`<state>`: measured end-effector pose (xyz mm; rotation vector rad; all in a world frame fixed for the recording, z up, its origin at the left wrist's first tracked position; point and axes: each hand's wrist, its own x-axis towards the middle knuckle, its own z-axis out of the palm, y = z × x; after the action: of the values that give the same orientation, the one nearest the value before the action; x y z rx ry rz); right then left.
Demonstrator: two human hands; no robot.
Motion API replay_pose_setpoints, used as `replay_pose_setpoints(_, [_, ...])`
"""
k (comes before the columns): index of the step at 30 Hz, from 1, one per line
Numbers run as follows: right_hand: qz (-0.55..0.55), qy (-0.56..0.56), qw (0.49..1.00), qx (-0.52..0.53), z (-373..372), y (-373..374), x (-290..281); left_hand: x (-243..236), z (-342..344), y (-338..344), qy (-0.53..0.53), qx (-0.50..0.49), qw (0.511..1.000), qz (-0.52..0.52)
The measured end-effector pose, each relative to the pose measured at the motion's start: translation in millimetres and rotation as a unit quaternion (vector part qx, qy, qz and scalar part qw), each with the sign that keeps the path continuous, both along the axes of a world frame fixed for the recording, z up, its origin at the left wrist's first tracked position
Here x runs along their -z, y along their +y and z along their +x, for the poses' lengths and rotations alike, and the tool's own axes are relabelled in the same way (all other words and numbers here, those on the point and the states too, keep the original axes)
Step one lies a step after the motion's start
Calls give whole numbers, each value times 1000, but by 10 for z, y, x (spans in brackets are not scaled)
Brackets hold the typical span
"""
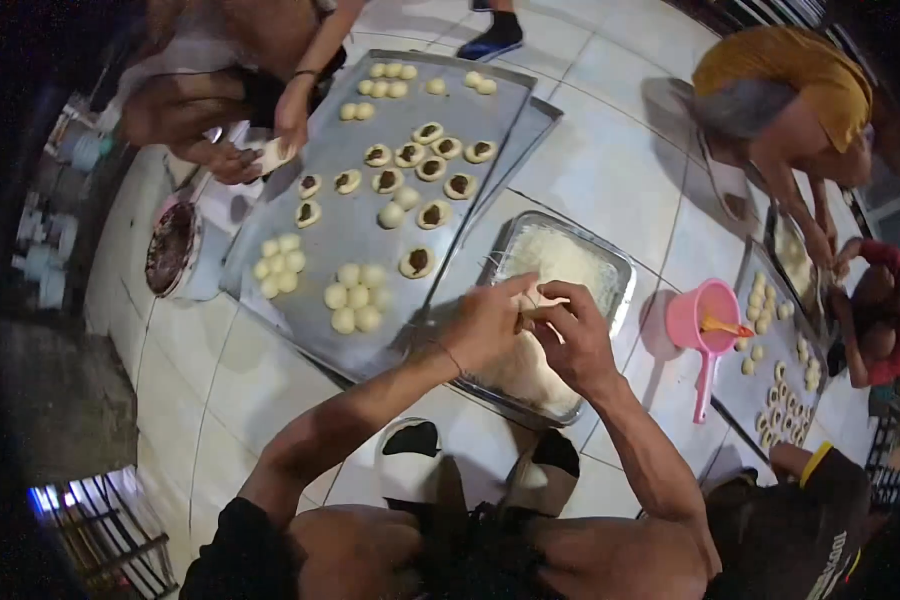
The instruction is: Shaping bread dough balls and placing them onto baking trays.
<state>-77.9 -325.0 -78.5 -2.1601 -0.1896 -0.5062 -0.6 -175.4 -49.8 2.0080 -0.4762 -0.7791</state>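
Observation:
My left hand and my right hand meet above a rectangular metal tray of pale crumbs. Fingers and thumbs on both are pinched together at the fingertips. Whatever sits between them is mostly covered by the fingers, so I cannot make it out. To the left of my hands lies a large metal sheet. It carries round dough balls in clusters and flattened dough rounds with dark filling in their middles.
A pink dipper with an orange-handled utensil stands right of the crumb tray. Far left is a bowl of dark filling, beside a person handling dough. Several people work around a second dough-covered sheet at right.

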Motion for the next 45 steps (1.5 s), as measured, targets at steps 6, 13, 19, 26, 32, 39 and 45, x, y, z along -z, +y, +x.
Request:
replay_pose_setpoints(6, [40, 92, 995, 6, 37, 101, -290, 61, -60, 206, -162, -28, 964, -206])
replay_pose_setpoints(13, [145, 161, 976, 14, -28, 145, -352, 312, -117, 168, -180, -28, 961, -207])
replay_pose_setpoints(19, [256, 220, 940, 55, -25, 137, -624, -19, -131, 180, 103, -100, 915, -376])
replay_pose_setpoints(26, [279, 277, 917, 62, -12, 100, -667, -36, -127, 173, 166, -92, 926, -328])
replay_pose_setpoints(32, [343, 194, 918, 37, -17, 148, -626, -68, -209, 136, 84, -115, 925, -353])
replay_pose_setpoints(39, [271, 187, 943, 50, -14, 92, -579, -159, -287, 153, 127, -96, 923, -350])
replay_pose_setpoints(45, [245, 193, 949, 37, -12, 207, -599, -18, -217, 239, 215, -113, 894, -376])
